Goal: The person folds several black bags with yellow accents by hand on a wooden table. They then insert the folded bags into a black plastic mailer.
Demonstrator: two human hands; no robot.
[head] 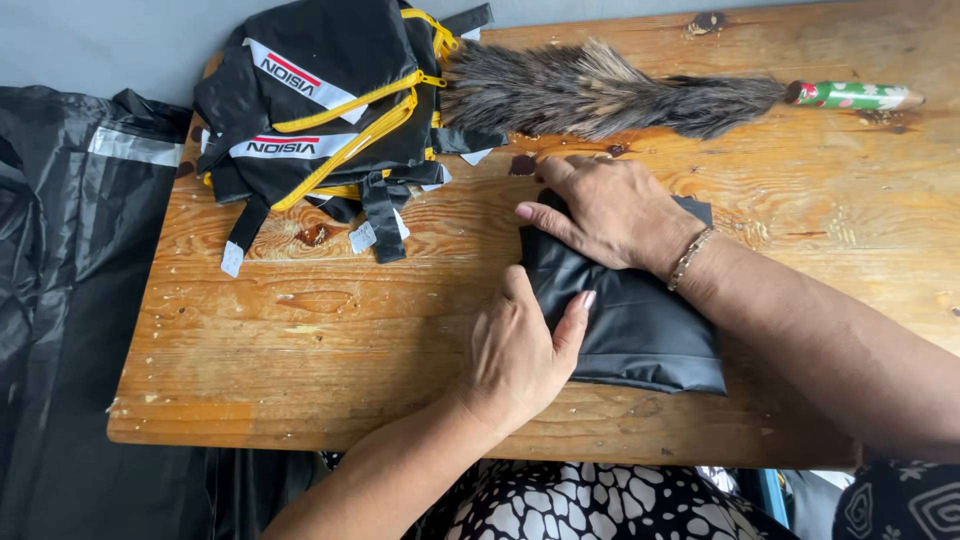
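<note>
Black, slightly glossy fabric is lying folded into a compact rectangle point(630, 320) on the wooden counter point(300, 330), near its front edge and right of centre. The left hand point(520, 355) is pressing on the packet's near-left side, fingers together and thumb laid along the fabric, its grip flattened rather than pinching. The right hand point(605, 212) is resting palm-down on the far end, fingers spread lightly and holding the fold in place; a thin bracelet point(690, 257) is showing at the wrist.

Judging by its tidy edges, the folding is looking nearly done, with only a last tuck or smoothing left. At the counter's far-left corner a heap of black bags with yellow zips and white-red stripes point(325, 100) is sitting. Beside it a feather duster point(610, 98) with a green patterned handle is lying along the back. More black sheeting point(70, 300) is hanging off to the left.
</note>
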